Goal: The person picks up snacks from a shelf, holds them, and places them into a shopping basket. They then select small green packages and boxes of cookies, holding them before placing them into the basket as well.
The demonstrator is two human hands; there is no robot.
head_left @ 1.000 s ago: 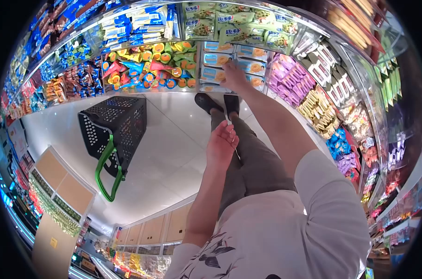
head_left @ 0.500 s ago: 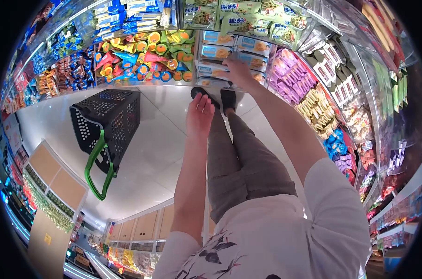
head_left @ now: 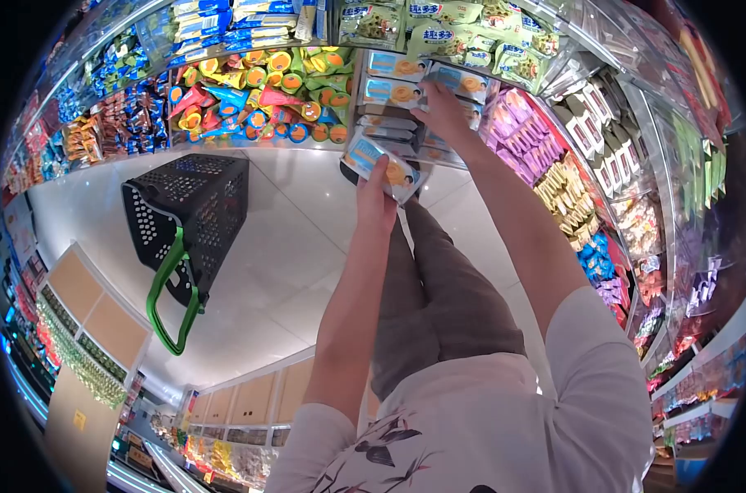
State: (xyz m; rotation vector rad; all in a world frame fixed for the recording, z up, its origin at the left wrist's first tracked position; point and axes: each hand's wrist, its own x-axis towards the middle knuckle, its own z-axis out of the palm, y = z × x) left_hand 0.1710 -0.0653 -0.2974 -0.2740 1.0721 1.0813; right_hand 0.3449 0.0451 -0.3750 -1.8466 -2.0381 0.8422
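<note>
A blue-and-white snack packet (head_left: 389, 171) is in my left hand (head_left: 376, 195), its thumb across the wrapper, just in front of the shelf edge. My right hand (head_left: 443, 113) reaches over the bin of similar packets (head_left: 392, 92), its fingertips at the right end of one in the left column. Those fingers are bent, and whether they grip that packet is hard to tell. More such packets (head_left: 458, 82) lie in the right column. Below the left column's upper packets, others (head_left: 387, 127) show their pale edges.
A black basket (head_left: 200, 205) with a green handle (head_left: 169, 287) stands on the floor at the left. Colourful cone-shaped packs (head_left: 258, 99) fill the bin left of the packets. Purple packs (head_left: 521, 135) lie to the right, green bags (head_left: 447, 37) behind.
My left hand has moved up and right, from empty to holding a packet. My right hand has shifted slightly right and up from the front packets. The view has shifted a little.
</note>
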